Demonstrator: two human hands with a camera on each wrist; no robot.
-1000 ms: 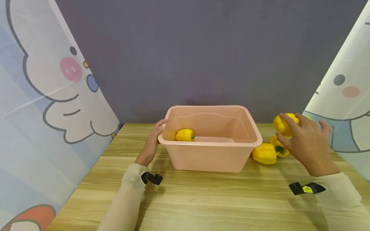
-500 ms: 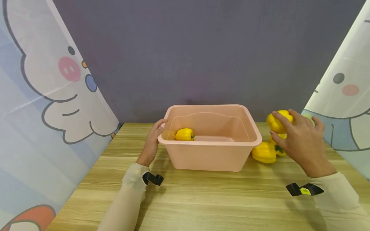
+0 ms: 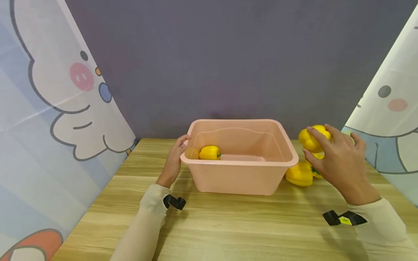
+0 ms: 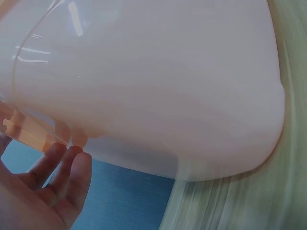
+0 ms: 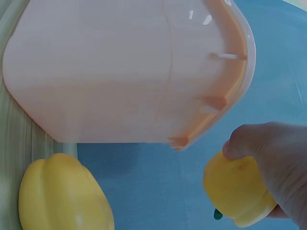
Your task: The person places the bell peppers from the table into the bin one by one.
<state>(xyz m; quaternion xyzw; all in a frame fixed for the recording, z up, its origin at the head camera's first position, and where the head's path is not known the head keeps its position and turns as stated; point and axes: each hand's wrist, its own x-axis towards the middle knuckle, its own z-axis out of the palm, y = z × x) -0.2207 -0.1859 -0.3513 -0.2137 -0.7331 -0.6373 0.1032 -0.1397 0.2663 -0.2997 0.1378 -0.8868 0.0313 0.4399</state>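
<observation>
A pink plastic bin (image 3: 235, 178) stands on the wooden table, with one yellow bell pepper (image 3: 209, 153) lying inside at its left. My left hand (image 3: 173, 159) grips the bin's left rim; the left wrist view has its fingertips (image 4: 80, 165) right under that rim. Off the bin's right side, my right hand (image 3: 343, 163) holds another yellow bell pepper (image 3: 311, 139) in the air between thumb and fingers. In the right wrist view this held pepper (image 5: 235, 187) shows a green stem. Below it two more yellow bell peppers (image 3: 298, 174) sit on the table, one partly hidden by my hand.
The wooden table (image 3: 228, 224) runs up to a dark grey panel (image 3: 228, 61) behind the bin. Cartoon-printed sheets stand along the left (image 3: 65, 108) and right (image 3: 392, 119) sides. The bin's right wall lies between the held pepper and the bin's inside.
My right hand has shifted a little to the left with its bell pepper, closer to the bin. The left hand has stayed at the rim.
</observation>
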